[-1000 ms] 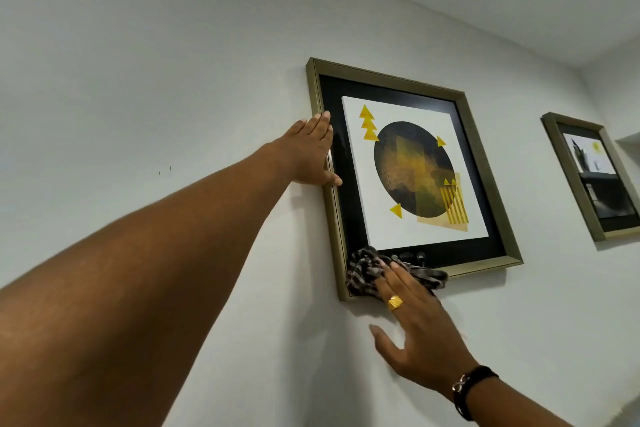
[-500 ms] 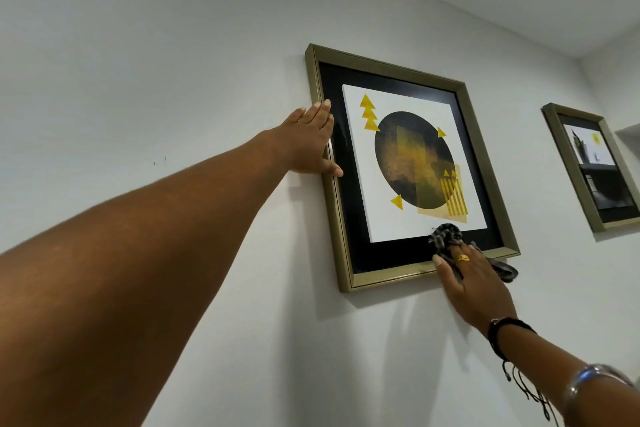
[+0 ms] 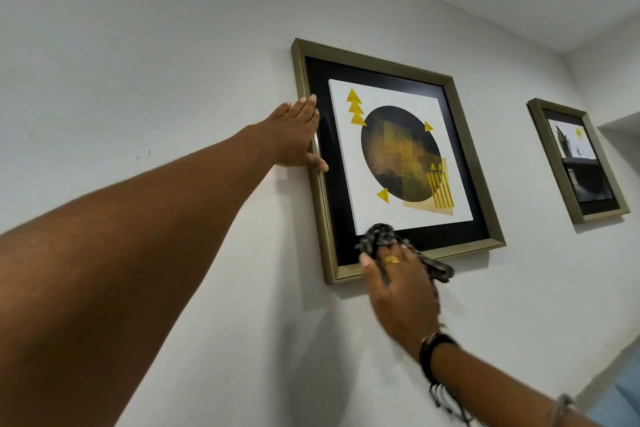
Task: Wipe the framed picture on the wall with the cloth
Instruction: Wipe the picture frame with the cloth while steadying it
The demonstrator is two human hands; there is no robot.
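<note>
A framed picture [image 3: 398, 156] with a dull gold frame, black mat and a dark circle with yellow triangles hangs on the white wall. My left hand [image 3: 296, 139] lies flat against the frame's left edge, fingers together, thumb on the glass. My right hand [image 3: 398, 284] presses a dark patterned cloth [image 3: 379, 236] onto the lower black mat and bottom rail, left of the middle. Part of the cloth trails out to the right of my fingers [image 3: 438, 269]. A gold ring sits on one finger.
A second, smaller framed picture [image 3: 576, 160] hangs further right on the same wall. The ceiling meets the wall above, and a side wall closes in at the far right. Two small marks [image 3: 143, 154] dot the wall at left.
My right hand swept the cloth right along the bottom of the picture, then back left to the lower middle. My left hand has stayed on the frame's left edge.
</note>
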